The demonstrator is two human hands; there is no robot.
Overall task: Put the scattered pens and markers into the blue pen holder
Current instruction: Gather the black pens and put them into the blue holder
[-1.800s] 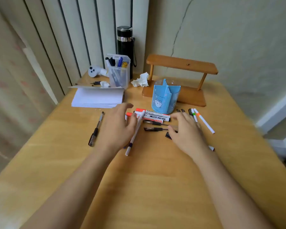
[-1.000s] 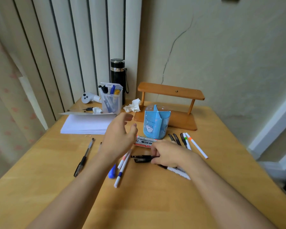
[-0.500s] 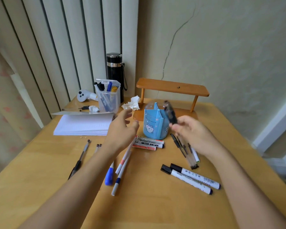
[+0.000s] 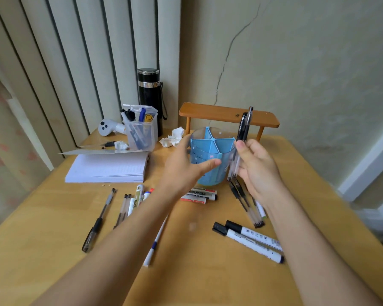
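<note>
The blue pen holder (image 4: pixel 210 149), divided into compartments, stands mid-table in front of a wooden shelf. My left hand (image 4: pixel 184 168) wraps around its left and front side. My right hand (image 4: pixel 257 168) holds two black pens (image 4: pixel 244 127) upright, tips down, against the holder's right edge. Loose on the table lie a black gel pen (image 4: pixel 97 221), several thin pens (image 4: pixel 128 204), a white pen with a blue band (image 4: pixel 155 244), red-labelled markers (image 4: pixel 199 195), more black pens (image 4: pixel 245 202) and two black-capped white markers (image 4: pixel 250 237).
Behind the holder stands a small wooden shelf (image 4: pixel 228 114). At the back left are a black flask (image 4: pixel 149 96), a clear box of pens (image 4: pixel 142 129), a white controller (image 4: pixel 107 128), crumpled tissue (image 4: pixel 173 138) and a paper pad (image 4: pixel 106 166). The table's right edge is close.
My right hand has lifted the two black pens from the table and stood them upright beside the holder. My left hand has moved forward and closed around the holder.
</note>
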